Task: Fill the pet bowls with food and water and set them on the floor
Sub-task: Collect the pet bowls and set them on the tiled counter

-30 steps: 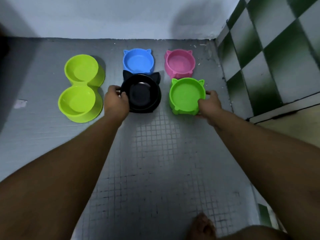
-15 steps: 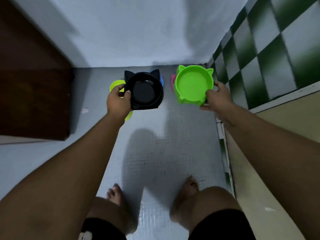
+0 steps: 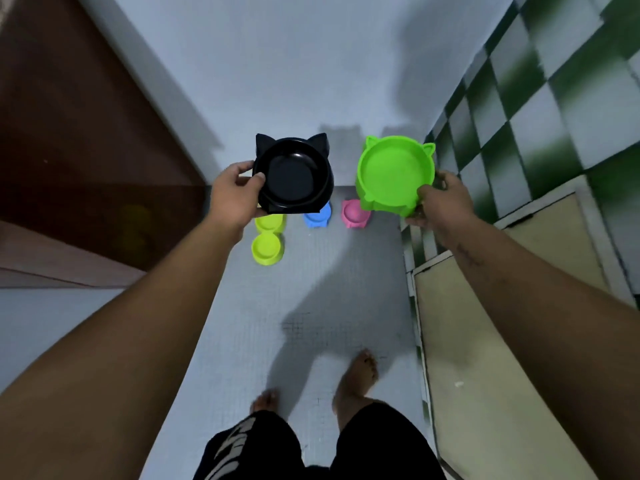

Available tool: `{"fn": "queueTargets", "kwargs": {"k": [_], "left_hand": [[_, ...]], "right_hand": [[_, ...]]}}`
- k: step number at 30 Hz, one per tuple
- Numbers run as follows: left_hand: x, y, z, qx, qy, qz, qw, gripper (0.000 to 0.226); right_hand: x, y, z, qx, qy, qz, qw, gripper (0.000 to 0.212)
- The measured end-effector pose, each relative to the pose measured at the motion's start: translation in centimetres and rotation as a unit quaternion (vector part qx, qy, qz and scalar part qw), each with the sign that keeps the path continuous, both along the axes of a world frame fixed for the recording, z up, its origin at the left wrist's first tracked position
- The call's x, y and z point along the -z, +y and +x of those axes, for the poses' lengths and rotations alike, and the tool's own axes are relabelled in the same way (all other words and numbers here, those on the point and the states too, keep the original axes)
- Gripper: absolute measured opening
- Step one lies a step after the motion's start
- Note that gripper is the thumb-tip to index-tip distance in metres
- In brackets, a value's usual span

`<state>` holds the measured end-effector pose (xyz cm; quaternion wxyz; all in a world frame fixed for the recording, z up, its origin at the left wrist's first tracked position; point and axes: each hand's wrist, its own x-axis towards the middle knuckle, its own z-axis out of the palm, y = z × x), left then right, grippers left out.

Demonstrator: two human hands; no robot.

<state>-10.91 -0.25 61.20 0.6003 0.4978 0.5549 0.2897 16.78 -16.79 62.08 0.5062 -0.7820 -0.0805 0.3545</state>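
Note:
My left hand [image 3: 235,194] grips the left rim of a black cat-eared bowl [image 3: 294,174], held high above the floor. My right hand [image 3: 441,200] grips the near right rim of a green cat-eared bowl [image 3: 394,173], also raised. Both bowls look empty. Far below, on the grey floor by the wall, stand a lime double bowl [image 3: 267,239], a blue cat-eared bowl [image 3: 318,216] partly hidden by the black one, and a pink cat-eared bowl [image 3: 353,214].
A brown door [image 3: 79,140] fills the left side. On the right is a green-and-white checkered tiled wall [image 3: 540,109] with a beige ledge [image 3: 502,323] below it. My bare feet [image 3: 358,374] stand on the grey tiled floor [image 3: 311,299].
I have stood up. Both hands lifted the black and green bowls off the floor and carried them higher; the floor and the bowls left there now look much farther away.

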Motion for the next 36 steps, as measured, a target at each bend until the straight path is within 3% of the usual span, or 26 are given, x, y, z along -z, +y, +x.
{"fn": "queueTargets", "kwargs": {"k": [14,23,29,36], "left_hand": [[-7.4,-3.8,-5.2,0.142,-0.012,0.032,0.989,0.026],[-12.9,-10.8,-2.9,0.234,-0.04,0.056,0.97,0.026],[-19.0,-19.9,0.9,0.3,-0.069,0.085,0.947,0.028],[-23.1,-36.1,1.8,0.399,-0.104,0.066,0.909,0.021]], "right_hand": [[-9.1,-9.9,-10.8,0.119,-0.032,0.062,0.99,0.051],[-14.5,-21.4,-12.9,0.206,-0.055,0.078,0.974,0.04],[-18.9,-33.2,-13.7,0.273,-0.102,0.09,0.952,0.041],[-23.4,-51.6,-18.3,0.354,-0.14,0.096,0.92,0.036]]}}
